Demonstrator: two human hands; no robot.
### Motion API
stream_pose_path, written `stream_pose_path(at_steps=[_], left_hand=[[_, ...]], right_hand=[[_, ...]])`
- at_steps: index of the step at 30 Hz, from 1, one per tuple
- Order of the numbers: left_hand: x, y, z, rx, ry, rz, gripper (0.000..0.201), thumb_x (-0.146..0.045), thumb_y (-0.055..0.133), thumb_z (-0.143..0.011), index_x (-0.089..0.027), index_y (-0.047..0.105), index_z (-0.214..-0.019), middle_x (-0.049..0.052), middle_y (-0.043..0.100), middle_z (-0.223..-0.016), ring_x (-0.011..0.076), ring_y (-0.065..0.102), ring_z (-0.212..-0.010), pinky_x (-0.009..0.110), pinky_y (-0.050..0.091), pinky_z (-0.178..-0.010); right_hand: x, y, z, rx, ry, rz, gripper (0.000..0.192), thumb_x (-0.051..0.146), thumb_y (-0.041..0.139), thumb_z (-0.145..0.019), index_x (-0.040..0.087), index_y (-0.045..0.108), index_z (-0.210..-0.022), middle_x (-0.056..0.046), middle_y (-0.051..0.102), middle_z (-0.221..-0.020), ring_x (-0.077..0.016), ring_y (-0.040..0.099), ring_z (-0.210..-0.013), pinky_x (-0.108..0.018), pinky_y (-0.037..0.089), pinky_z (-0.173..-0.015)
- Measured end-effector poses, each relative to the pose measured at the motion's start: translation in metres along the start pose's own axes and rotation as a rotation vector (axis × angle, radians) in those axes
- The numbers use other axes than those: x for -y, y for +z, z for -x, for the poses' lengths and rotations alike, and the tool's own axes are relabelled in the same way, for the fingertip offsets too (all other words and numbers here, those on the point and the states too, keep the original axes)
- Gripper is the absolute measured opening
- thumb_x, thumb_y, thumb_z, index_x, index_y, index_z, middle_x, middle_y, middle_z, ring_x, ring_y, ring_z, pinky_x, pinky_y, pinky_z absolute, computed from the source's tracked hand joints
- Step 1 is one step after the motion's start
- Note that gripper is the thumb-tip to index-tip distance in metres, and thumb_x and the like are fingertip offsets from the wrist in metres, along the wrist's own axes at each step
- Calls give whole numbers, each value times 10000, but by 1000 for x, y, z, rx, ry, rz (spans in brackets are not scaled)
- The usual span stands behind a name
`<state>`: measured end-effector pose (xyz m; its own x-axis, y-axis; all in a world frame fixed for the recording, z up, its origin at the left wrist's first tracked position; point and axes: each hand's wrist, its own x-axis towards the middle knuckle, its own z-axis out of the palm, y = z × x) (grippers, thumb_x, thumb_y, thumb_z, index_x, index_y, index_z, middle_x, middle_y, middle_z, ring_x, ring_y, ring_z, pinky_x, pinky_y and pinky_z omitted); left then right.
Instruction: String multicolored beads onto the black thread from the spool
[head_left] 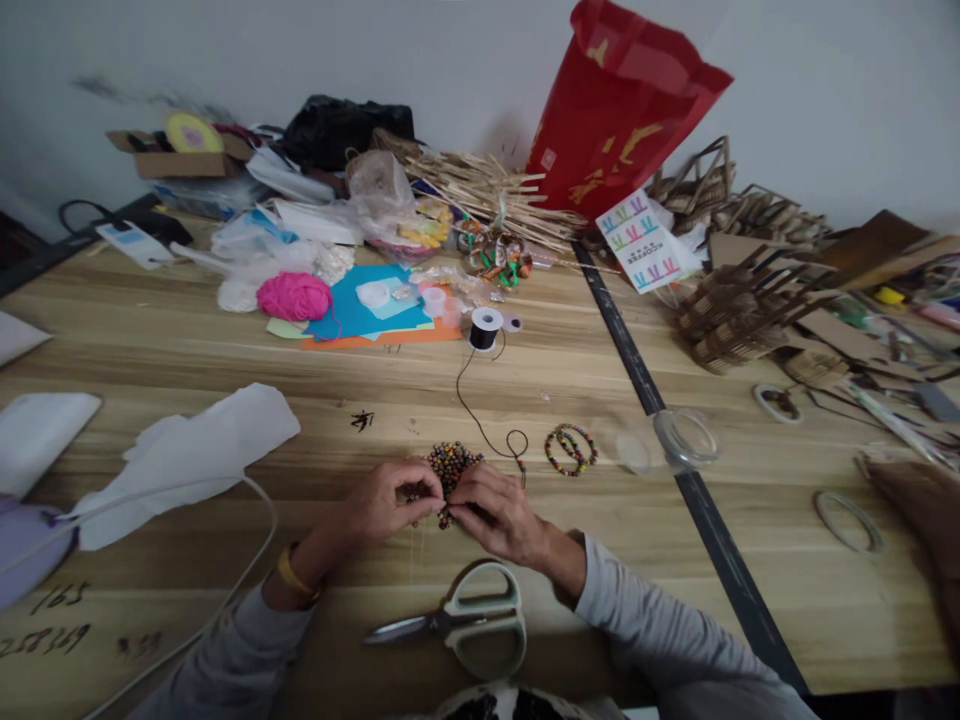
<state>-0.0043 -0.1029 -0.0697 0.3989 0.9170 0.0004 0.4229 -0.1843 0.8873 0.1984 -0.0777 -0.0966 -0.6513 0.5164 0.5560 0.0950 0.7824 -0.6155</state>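
My left hand and my right hand meet at the near side of a small heap of coloured beads on the wooden table. Both pinch with fingertips together at the heap's edge; what lies between the fingers is too small to see. A thin black cord runs from a black spool down to a loop by my right hand. Two finished bead bracelets lie just right of the heap. Scissors with pale handles rest close to me, below my hands.
A clear round container lies to the right near a dark seam in the table. White paper sheets lie at left. Pink yarn, coloured paper, plastic bags, sticks, a red bag and woven cardboard baskets crowd the far side.
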Motion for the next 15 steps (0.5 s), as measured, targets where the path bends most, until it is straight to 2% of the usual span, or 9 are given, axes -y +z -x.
stream_pose_path(at_steps=[15], left_hand=[[3,-2,0,39,-22,-35,150,-245,568,-785,-134,634,-708,38,633,-713,151,566,-695,237,432,-661]], right_hand=[[1,-3,-1,32,1,12,95,187,479,-917,166,567,-886,-74,606,-824,-166,528,-781,-294,464,-717]])
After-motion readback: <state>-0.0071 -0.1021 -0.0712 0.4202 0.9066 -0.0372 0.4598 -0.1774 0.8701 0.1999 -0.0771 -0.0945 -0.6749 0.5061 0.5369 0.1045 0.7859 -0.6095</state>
